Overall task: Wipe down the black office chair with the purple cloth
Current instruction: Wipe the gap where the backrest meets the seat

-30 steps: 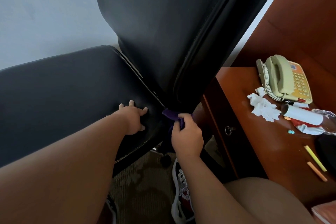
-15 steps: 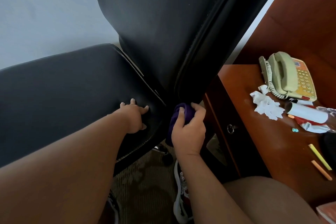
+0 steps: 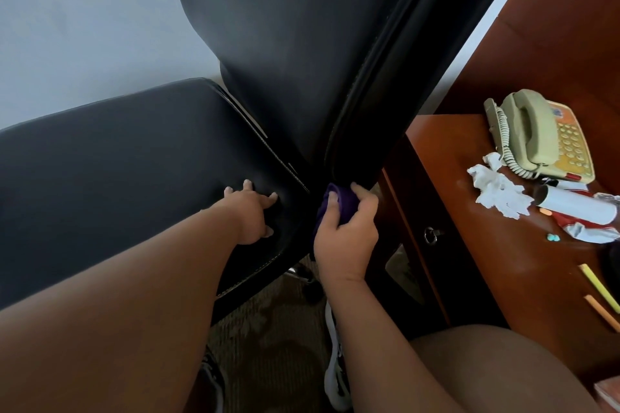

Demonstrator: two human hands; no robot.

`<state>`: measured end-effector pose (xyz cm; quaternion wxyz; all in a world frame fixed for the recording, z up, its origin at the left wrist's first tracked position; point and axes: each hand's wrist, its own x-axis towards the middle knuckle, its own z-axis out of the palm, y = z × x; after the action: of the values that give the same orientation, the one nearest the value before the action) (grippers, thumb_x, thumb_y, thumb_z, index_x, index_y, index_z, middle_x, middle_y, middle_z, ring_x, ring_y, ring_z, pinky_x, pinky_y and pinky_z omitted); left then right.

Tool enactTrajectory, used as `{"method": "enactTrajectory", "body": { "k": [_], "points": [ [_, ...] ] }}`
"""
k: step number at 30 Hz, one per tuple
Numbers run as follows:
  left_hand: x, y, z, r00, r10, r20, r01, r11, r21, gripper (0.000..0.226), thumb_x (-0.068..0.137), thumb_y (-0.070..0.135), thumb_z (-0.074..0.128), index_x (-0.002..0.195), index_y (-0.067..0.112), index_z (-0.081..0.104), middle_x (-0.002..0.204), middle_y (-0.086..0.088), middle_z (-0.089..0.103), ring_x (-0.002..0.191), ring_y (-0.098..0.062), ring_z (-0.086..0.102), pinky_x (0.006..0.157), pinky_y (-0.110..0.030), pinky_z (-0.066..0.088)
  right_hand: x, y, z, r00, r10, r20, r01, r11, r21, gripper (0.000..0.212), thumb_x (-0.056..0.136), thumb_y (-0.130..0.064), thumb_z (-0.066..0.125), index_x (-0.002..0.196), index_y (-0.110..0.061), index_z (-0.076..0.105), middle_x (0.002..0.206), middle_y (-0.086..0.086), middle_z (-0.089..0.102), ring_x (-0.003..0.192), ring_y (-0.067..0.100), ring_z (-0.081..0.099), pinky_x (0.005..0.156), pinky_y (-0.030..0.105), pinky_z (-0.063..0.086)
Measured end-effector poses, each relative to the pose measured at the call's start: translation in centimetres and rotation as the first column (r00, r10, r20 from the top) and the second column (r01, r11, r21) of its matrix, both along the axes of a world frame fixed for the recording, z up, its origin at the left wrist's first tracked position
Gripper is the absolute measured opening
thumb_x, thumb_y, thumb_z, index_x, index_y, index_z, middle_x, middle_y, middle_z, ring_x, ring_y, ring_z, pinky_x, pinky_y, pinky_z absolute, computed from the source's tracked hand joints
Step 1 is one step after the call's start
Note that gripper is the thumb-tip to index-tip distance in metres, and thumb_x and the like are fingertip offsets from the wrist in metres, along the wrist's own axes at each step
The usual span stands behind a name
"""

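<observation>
The black office chair fills the upper and left field, with its seat at 9 o'clock and its backrest rising toward 12. The right hand grips the purple cloth, bunched against the bottom of the backrest's side edge, beside the seat's rear corner. The cloth sits at 12 o'clock of the palm. The fingers curl over it from 1 o'clock and the thumb closes in from 11 (part of the cloth is hidden inside the grip). The left hand rests on the seat at 9 o'clock of the cloth, near but apart from it, fingers spread. A telephone and crumpled tissue lie on the tabletop at 3 o'clock.
</observation>
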<state>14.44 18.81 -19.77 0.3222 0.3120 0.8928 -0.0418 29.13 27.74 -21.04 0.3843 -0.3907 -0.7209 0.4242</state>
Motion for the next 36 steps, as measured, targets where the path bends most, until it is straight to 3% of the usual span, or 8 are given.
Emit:
{"method": "enactTrajectory", "body": {
  "k": [3,7,12,22,26,29,33,36],
  "points": [
    [-0.1,0.0,-0.3,1.0,0.007,0.001,-0.007,1.0,0.001,0.082,0.096,0.044,0.062,0.158,0.047,0.009,0.168,-0.007,-0.012,0.152,-0.044,-0.005,0.116,-0.064,0.025,-0.2,0.3,0.1,0.999,0.028,-0.041,-0.028,1.0,0.005,0.034,0.097,-0.01,0.061,0.131,-0.012,0.053,0.117,-0.006,0.056,0.102,0.001,0.056,0.078,-0.003,0.041],
    [0.0,0.1,-0.2,1.0,0.015,0.013,-0.015,1.0,0.002,0.081,0.097,0.043,0.061,0.158,0.048,0.008,0.168,-0.005,-0.014,0.153,-0.042,-0.007,0.116,-0.065,0.024,-0.3,0.9,-1.2,0.994,0.065,0.082,-0.055,0.991,-0.118,0.025,0.098,-0.013,0.06,0.119,-0.022,0.051,0.113,-0.002,0.058,0.104,0.014,0.062,0.072,0.009,0.048],
    [0.0,0.2,-0.2,1.0,0.01,-0.001,-0.01,1.0,-0.002,0.081,0.097,0.043,0.061,0.158,0.047,0.008,0.168,-0.006,-0.014,0.153,-0.042,-0.006,0.116,-0.065,0.025,-0.3,1.3,-1.6,0.99,0.092,0.104,-0.07,0.978,-0.199,0.023,0.099,-0.018,0.06,0.117,-0.028,0.05,0.108,-0.005,0.056,0.091,0.006,0.058,0.063,0.013,0.048],
    [-0.2,0.1,-0.5,1.0,0.023,-0.006,-0.023,1.0,0.007,0.082,0.096,0.043,0.063,0.158,0.048,0.01,0.168,-0.005,-0.013,0.153,-0.042,-0.005,0.116,-0.065,0.025,-0.1,-0.2,-0.3,0.991,0.06,-0.117,-0.053,0.996,0.066,0.038,0.098,-0.009,0.059,0.135,-0.011,0.053,0.131,-0.002,0.057,0.12,0.004,0.054,0.097,0.01,0.045],
    [-0.2,0.2,-0.5,1.0,0.024,0.004,-0.024,1.0,0.007,0.082,0.096,0.042,0.063,0.158,0.048,0.008,0.168,-0.005,-0.014,0.153,-0.042,-0.006,0.116,-0.065,0.024,-0.4,0.2,-0.4,0.999,0.048,-0.024,-0.05,0.992,-0.118,0.037,0.099,-0.012,0.058,0.134,-0.023,0.049,0.129,-0.002,0.055,0.114,0.007,0.055,0.078,0.0,0.046],
    [-0.3,0.1,-0.6,1.0,0.023,0.005,-0.023,1.0,0.009,0.082,0.096,0.043,0.062,0.157,0.049,0.008,0.168,-0.005,-0.014,0.153,-0.043,-0.007,0.116,-0.066,0.024,-0.4,0.4,-1.6,0.995,0.052,0.087,-0.031,0.974,-0.225,0.034,0.1,-0.014,0.056,0.13,-0.029,0.051,0.122,-0.003,0.056,0.105,0.009,0.059,0.066,0.008,0.049],
    [-0.2,0.1,-0.4,1.0,0.019,0.008,-0.02,1.0,0.01,0.081,0.097,0.042,0.062,0.158,0.048,0.009,0.168,-0.005,-0.014,0.153,-0.042,-0.007,0.116,-0.066,0.024,0.0,0.5,-2.8,0.989,0.051,0.137,-0.009,0.955,-0.295,0.03,0.101,-0.016,0.056,0.126,-0.033,0.052,0.12,-0.001,0.06,0.103,0.012,0.063,0.069,0.014,0.049],
    [-0.3,0.1,-0.5,1.0,0.016,0.0,-0.016,1.0,0.008,0.082,0.096,0.043,0.062,0.158,0.049,0.008,0.168,-0.006,-0.013,0.153,-0.042,-0.006,0.116,-0.065,0.024,0.0,0.0,-2.3,0.992,0.07,0.106,-0.049,0.98,-0.192,0.035,0.099,-0.017,0.058,0.131,-0.03,0.05,0.127,-0.001,0.059,0.108,0.01,0.061,0.081,0.02,0.055]
  ]
}}
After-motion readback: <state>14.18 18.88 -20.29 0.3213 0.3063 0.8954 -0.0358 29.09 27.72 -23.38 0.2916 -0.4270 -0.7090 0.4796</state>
